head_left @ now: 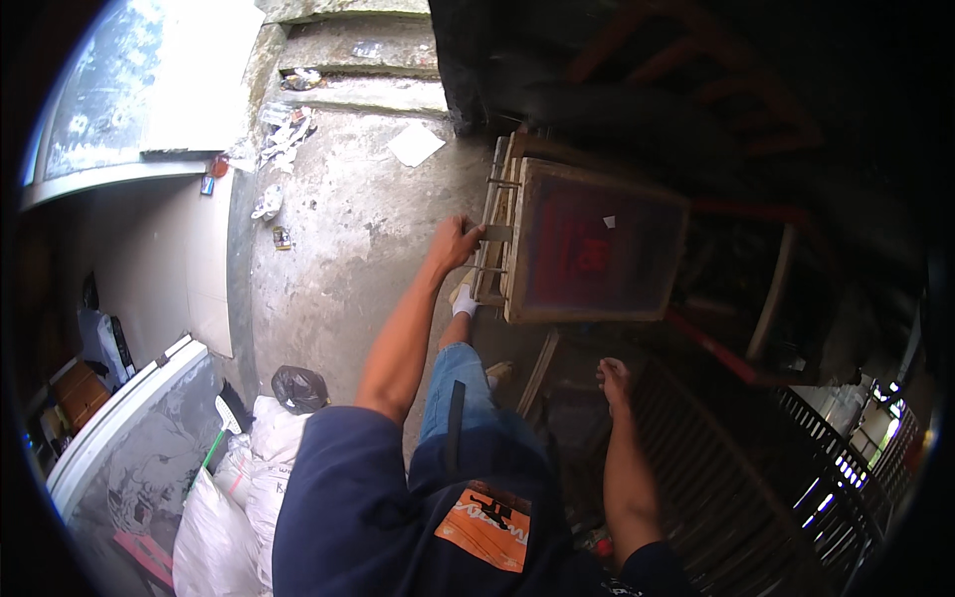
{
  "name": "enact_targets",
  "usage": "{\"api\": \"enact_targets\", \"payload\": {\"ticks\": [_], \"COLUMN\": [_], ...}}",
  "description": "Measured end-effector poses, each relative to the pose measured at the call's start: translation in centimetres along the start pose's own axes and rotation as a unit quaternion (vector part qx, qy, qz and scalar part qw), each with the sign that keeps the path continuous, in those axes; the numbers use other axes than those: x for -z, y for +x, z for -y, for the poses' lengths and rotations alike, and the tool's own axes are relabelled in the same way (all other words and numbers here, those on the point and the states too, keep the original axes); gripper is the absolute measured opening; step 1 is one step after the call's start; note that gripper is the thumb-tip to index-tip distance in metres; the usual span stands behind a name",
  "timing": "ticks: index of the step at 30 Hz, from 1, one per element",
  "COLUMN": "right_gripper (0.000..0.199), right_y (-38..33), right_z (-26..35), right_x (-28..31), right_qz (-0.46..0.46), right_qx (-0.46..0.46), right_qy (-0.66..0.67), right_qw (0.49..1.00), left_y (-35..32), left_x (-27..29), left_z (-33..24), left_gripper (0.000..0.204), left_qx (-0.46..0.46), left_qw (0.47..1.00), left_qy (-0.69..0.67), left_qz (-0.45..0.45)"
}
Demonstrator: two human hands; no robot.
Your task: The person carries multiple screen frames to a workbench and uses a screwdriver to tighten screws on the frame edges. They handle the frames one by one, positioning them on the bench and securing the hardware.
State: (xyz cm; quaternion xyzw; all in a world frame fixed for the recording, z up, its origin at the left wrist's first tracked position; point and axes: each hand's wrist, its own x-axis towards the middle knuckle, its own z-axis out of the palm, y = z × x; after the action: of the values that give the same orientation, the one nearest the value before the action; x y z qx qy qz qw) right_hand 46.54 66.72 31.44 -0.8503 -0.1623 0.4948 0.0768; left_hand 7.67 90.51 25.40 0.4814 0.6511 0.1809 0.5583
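Observation:
A wooden-framed screen [602, 244] with a dark panel and red markings stands tilted right of my legs. A small pale scrap sticks to its face, and more wooden frames [489, 214] are stacked behind its left side. My left hand [458, 242] is closed with its fingers pinching a flat grey strip [496, 233] that juts from the edge of the stack. Away from the frames, below the screen, my right hand [615, 378] hangs in shadow with its fingers curled in; nothing shows in it.
Concrete steps [363, 50] rise at the far end. Litter [286, 134] and a white sheet [416, 144] lie on the concrete floor. Stuffed white sacks [224, 522], a black bag [299, 389] and a green-handled broom [214, 443] stand at left. A dark slatted rack [716, 448] fills the lower right.

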Motion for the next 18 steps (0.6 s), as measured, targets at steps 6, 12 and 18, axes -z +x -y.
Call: {"api": "enact_targets", "payload": {"ticks": [6, 12, 18], "right_gripper": [0.033, 0.029, 0.028], "right_y": [-0.8, -3.1, -6.2], "right_z": [-3.3, -7.1, -13.2], "right_x": [1.8, 0.8, -1.4], "right_qz": [-0.034, -0.031, -0.076], "right_qx": [-0.032, -0.032, -0.038], "right_qy": [0.072, 0.111, 0.215], "right_qw": [0.996, 0.993, 0.973], "left_y": [-9.7, -10.5, -0.5], "left_x": [-1.8, -5.7, -3.0], "left_z": [-6.4, -5.7, 0.1], "left_gripper": [0.028, 0.027, 0.03], "left_qx": [-0.067, -0.059, -0.004], "left_qw": [0.997, 0.989, 0.995], "left_qy": [-0.036, -0.121, -0.037], "left_qz": [-0.021, -0.069, -0.088]}}
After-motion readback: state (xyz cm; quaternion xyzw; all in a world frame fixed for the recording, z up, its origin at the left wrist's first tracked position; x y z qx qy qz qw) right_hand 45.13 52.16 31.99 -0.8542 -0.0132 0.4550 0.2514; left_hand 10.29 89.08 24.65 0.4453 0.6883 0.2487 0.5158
